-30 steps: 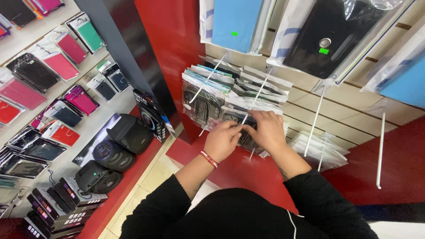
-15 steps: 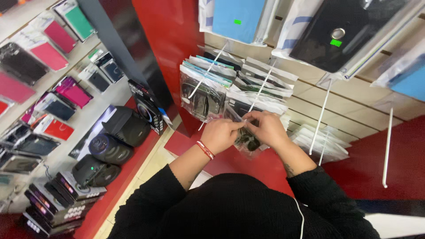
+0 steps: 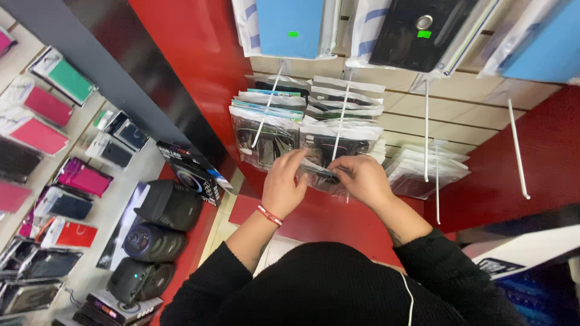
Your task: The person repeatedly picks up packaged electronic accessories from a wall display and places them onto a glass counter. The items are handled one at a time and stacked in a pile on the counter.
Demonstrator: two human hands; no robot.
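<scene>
A: Nearest items?
B: Black sleeves, both arms. A red bracelet (image 3: 269, 215) on the left wrist. Left hand (image 3: 284, 185): fingers curled, tips pinching the near edge of a clear plastic packet (image 3: 323, 174). Right hand (image 3: 361, 178): fingers bent, closed on the same packet from the other side.

A: Location of the packet?
B: Front of a stack hanging on a white peg hook (image 3: 341, 118), low on the slatted wall panel (image 3: 465, 111), between the two hands. Dark contents; the kind cannot be told.

A: Adjacent stock?
B: A second stack of clear packets (image 3: 264, 140) just to the left on its own hook. A lower stack of packets (image 3: 426, 171) to the right. Bare white hooks (image 3: 518, 151) further right.

A: Further off?
B: Above: one blue case (image 3: 294, 25) and one black case (image 3: 417, 31), each with a green sticker. Left side: black round speakers (image 3: 158, 238) on a bench, and a sloped display of pink, green and red phone cases (image 3: 45, 115).
</scene>
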